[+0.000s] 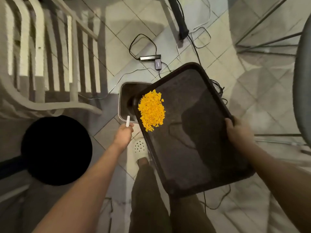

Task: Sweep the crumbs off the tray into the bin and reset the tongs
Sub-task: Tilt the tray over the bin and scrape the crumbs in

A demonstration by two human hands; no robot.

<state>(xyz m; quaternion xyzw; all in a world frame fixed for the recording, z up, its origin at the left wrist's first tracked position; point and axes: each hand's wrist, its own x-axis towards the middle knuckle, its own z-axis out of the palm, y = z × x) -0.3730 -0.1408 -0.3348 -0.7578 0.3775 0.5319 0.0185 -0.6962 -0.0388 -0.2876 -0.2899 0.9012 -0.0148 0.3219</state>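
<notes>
Tray [198, 132]: dark, held tilted above the floor, its far left corner over the bin [125, 100].
Crumbs [151, 111]: an orange heap is gathered on the tray near its left rim, close to the bin's opening.
Right hand [235, 130]: fingers are curled round the tray's right rim.
Left hand [123, 134]: a small white stick [128, 121] is pinched between the fingertips, just beside the tray's left edge.
Floor [227, 73]: tiled, crossed by cables [143, 42].
Chair [42, 56]: white, slatted, at the left.
</notes>
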